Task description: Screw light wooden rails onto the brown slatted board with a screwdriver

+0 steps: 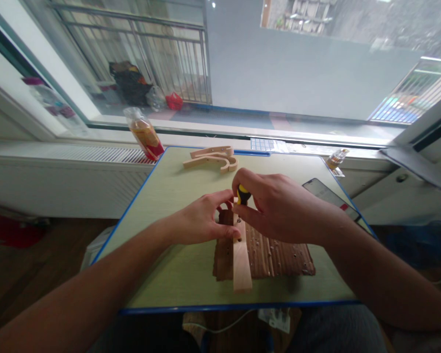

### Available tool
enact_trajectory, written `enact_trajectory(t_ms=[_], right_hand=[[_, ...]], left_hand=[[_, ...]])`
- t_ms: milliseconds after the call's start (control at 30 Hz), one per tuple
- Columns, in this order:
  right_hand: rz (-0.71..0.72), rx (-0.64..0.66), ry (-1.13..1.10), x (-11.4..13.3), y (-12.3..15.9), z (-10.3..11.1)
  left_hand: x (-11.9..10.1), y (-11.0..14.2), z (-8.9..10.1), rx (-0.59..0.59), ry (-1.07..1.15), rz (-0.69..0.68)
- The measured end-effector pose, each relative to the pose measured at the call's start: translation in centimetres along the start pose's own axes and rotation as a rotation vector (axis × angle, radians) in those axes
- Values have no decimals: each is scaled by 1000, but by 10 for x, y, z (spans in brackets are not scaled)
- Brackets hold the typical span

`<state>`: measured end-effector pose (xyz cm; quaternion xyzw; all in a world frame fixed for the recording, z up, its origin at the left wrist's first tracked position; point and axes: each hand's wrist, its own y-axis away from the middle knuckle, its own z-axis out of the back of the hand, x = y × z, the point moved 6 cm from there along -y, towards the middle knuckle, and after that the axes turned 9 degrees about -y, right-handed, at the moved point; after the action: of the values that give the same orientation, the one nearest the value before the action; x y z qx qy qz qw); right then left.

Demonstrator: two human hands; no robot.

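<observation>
A pale wooden piece (242, 267) with holes and a screw in it lies lengthwise over a brown corrugated cardboard sheet (279, 255) dotted with small holes. My left hand (209, 218) grips the wooden piece from the left, thumb on its near side and fingers curled at its far part. In my right hand (275, 203) is a screwdriver with a black and yellow handle (244, 195), closed in the fingers above the far end of the wood. The screwdriver's tip is hidden behind the hand.
Curved wooden pieces (213, 159) lie at the back of the green table (161, 206). A phone (330, 198) rests on its right side. A drink bottle (144, 133) stands behind the left corner, a small bottle (337, 159) by the right edge. The window (242, 73) is beyond.
</observation>
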<state>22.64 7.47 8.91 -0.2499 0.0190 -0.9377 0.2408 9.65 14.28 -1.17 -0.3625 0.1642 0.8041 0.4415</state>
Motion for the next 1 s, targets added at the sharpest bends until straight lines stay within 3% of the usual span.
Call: enact_trajectory(t_ms=[533,867,1000], right_hand=[[75,36,-163,4,1,6],[97,-47,-104,0,0,7],[91,-19,-77,1,-2,4]], left_hand=[[-4,-1,1,-3,34,-54],[-5,0,2,19,14,-28],[-4,0,1,4,17,-22]])
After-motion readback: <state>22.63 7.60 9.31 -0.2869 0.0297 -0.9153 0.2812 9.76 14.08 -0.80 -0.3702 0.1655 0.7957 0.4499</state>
